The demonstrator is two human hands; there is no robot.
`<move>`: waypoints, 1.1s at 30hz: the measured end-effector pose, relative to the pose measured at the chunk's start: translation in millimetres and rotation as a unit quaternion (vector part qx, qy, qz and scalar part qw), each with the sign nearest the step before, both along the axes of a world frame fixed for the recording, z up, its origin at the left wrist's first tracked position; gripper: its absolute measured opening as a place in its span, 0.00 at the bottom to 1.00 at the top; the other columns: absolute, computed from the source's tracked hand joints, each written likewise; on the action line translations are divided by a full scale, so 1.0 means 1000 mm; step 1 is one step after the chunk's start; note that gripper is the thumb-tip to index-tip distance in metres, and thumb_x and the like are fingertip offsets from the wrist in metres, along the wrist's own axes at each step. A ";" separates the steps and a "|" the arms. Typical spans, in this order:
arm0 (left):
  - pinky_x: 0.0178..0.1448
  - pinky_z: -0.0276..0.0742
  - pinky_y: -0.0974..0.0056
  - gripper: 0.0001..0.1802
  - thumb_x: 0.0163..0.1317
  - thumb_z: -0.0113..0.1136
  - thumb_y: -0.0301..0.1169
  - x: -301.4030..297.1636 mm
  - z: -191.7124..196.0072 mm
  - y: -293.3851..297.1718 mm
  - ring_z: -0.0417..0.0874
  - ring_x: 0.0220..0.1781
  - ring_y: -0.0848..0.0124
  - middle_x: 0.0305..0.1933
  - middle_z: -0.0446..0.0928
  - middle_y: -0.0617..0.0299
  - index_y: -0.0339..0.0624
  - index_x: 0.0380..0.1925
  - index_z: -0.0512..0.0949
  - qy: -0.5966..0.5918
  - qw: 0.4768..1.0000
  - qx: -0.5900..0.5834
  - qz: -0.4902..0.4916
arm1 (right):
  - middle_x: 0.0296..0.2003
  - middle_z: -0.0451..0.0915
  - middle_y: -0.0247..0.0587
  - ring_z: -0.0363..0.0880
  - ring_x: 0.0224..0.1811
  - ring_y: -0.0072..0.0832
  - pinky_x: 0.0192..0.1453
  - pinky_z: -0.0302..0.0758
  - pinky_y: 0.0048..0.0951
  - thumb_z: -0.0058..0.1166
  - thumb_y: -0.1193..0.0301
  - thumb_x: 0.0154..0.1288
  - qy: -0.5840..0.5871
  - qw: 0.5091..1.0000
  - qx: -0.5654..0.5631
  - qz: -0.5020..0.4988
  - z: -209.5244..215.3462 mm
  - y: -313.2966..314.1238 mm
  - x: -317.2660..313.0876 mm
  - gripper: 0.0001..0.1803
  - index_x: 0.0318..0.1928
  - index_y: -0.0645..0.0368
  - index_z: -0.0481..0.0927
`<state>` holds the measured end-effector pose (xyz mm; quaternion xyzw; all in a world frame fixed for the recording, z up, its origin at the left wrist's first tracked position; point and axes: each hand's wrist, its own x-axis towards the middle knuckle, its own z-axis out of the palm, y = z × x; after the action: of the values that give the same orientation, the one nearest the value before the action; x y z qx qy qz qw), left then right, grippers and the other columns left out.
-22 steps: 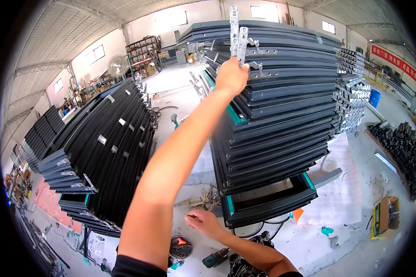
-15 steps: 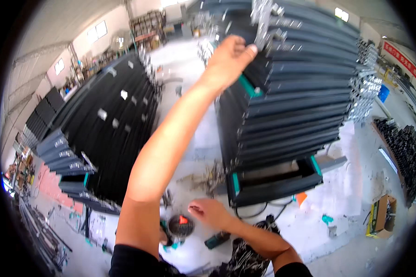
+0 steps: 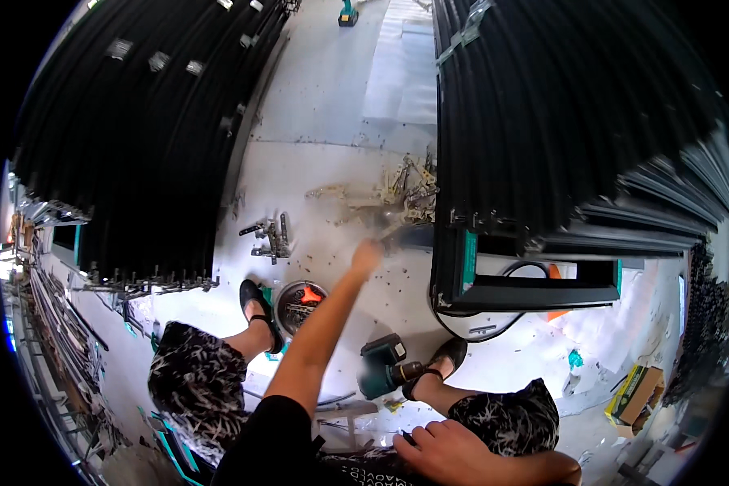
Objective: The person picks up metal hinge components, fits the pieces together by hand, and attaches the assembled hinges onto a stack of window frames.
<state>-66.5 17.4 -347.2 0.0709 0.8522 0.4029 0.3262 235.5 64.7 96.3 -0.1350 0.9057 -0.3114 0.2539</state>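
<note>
Fingers of left hand (image 3: 368, 255) blurred, grasp indeterminate, arm extended down toward heap of metal brackets (image 3: 401, 194) on floor (image 3: 332, 121) beside black frame stack (image 3: 575, 113), right hand (image 3: 441, 445) loosely curled, empty, on knee, yellow-green carton (image 3: 633, 393) at lower right.

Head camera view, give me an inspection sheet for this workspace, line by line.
Surface: pale concrete floor, littered with small dark specks.
Job's things: loose pile of silver metal brackets; left hand reaches toward it, blurred.
Clutter: second bracket cluster; round tin with an orange item; teal cordless drill.
Hands: right hand rests on the lap.
Cables: black cable loop inside a black frame.
Surroundings: stacked black metal frames on both sides.
</note>
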 end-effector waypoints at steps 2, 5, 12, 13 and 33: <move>0.52 0.75 0.47 0.21 0.60 0.56 0.40 0.033 -0.009 0.045 0.79 0.50 0.45 0.49 0.78 0.46 0.37 0.48 0.74 0.098 0.982 -0.150 0.059 | 0.30 0.76 0.42 0.75 0.33 0.37 0.36 0.73 0.38 0.53 0.67 0.56 0.001 0.999 0.017 -0.041 -0.004 0.003 -0.012 0.18 0.47 0.61 0.78; 0.51 0.75 0.48 0.25 0.57 0.62 0.36 0.022 0.000 0.057 0.78 0.49 0.44 0.49 0.76 0.47 0.37 0.52 0.71 0.238 0.954 -0.170 0.062 | 0.33 0.75 0.43 0.74 0.34 0.37 0.36 0.72 0.37 0.53 0.68 0.56 0.017 0.996 0.001 -0.092 -0.013 0.003 -0.023 0.18 0.47 0.62 0.76; 0.37 0.77 0.48 0.06 0.59 0.54 0.28 -0.009 0.025 0.019 0.81 0.33 0.48 0.32 0.76 0.49 0.40 0.36 0.72 0.371 0.915 -0.101 -0.122 | 0.29 0.75 0.41 0.75 0.32 0.35 0.35 0.71 0.36 0.52 0.69 0.56 0.007 0.997 0.021 -0.072 -0.019 0.002 -0.031 0.16 0.45 0.60 0.78; 0.36 0.77 0.48 0.04 0.60 0.52 0.27 -0.014 0.042 0.006 0.81 0.33 0.48 0.32 0.76 0.51 0.40 0.35 0.73 0.388 0.903 -0.096 -0.157 | 0.29 0.75 0.40 0.75 0.32 0.35 0.35 0.72 0.35 0.51 0.69 0.57 0.019 0.997 0.037 -0.058 -0.020 0.004 -0.035 0.15 0.45 0.59 0.78; 0.30 0.77 0.70 0.17 0.72 0.51 0.37 0.042 0.414 -0.132 0.80 0.22 0.72 0.25 0.77 0.62 0.33 0.36 0.79 -0.067 0.955 0.289 0.009 | 0.38 0.80 0.44 0.79 0.37 0.34 0.41 0.76 0.31 0.61 0.62 0.62 0.290 0.870 -0.008 -0.400 -0.039 0.058 -0.061 0.23 0.53 0.64 0.76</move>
<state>-24.0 -114.4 66.9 0.1274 0.6760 0.6386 0.3448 174.7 122.7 57.7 0.1522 0.9127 -0.3405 -0.1670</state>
